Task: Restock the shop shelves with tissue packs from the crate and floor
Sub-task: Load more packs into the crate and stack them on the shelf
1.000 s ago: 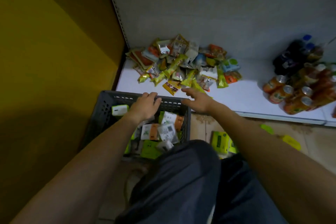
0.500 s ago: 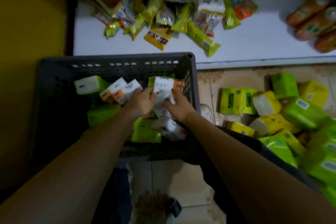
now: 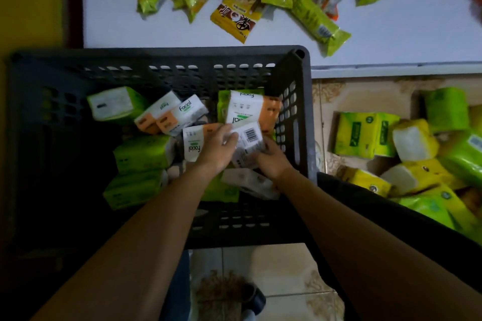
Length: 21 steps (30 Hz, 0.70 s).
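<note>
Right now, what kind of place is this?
Probably a small shop: snack packets heaped on a white shelf, a dark crate of tissue packs, and more green packs piled on the floor.

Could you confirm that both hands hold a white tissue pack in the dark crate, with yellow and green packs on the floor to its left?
Not quite: the head view shows the yellow and green packs on the floor to the right of the crate; the rest holds.

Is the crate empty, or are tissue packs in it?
Not empty: several green and orange-and-white tissue packs lie in the crate; left hand and right hand hold a white pack there.
</note>
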### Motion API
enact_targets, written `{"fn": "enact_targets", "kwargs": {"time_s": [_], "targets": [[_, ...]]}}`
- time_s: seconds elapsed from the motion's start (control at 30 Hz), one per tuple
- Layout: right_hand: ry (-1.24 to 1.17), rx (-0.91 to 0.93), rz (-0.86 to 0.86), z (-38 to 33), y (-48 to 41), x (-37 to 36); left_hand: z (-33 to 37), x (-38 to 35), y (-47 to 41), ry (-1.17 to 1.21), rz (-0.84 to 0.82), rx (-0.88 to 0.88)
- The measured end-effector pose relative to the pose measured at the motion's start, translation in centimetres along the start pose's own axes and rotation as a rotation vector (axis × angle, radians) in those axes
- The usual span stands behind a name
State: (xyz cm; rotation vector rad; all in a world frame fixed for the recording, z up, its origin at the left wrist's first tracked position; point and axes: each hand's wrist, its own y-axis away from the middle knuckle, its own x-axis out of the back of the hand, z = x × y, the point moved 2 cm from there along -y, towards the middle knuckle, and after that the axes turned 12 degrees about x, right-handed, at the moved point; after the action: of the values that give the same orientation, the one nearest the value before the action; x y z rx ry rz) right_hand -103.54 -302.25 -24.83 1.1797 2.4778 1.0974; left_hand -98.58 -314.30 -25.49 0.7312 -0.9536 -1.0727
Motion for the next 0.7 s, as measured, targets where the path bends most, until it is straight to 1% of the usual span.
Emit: {"fn": "enact_targets", "kwargs": {"time_s": [0.1,0.17,0.27,0.33,0.43,0.57,0.63,0.7], "targets": [[-0.129,-0.029,0.030,-0.5,0.9,-0.1,-0.4,0.4,0.1,0.223,0.051,0.122],[-0.183,-0.031,0.067,-1.5,2.2,-0.6,-0.6,0.9,1.1,0.380,0.131,0.198],[-0.193,0.006,0.016,-4.0,4.8,-1.6,-0.1,2.1,4.6,0.392,0.278,0.221],[-0.155,0.068,-0.031,-6.2,7.0,-2.3,1.0,3.0,7.4,0.428,0.330,0.175],[-0.117,0.186,-0.029,-9.5,9.6,-2.5,2.4,4.9,10.3,0.455,0.404,0.112],[-0.013,0.316,0.012,-13.8,14.5,-1.9,3.8,8.1,15.9,0.457,0.394,0.055],[0.082,0.400,0.073,-16.3,17.5,-1.0,5.1,9.9,20.6,0.527,0.374,-0.019],[0.067,0.411,0.096,-19.1,20.8,-0.3,6.6,11.6,25.6,0.623,0.348,-0.139]]}}
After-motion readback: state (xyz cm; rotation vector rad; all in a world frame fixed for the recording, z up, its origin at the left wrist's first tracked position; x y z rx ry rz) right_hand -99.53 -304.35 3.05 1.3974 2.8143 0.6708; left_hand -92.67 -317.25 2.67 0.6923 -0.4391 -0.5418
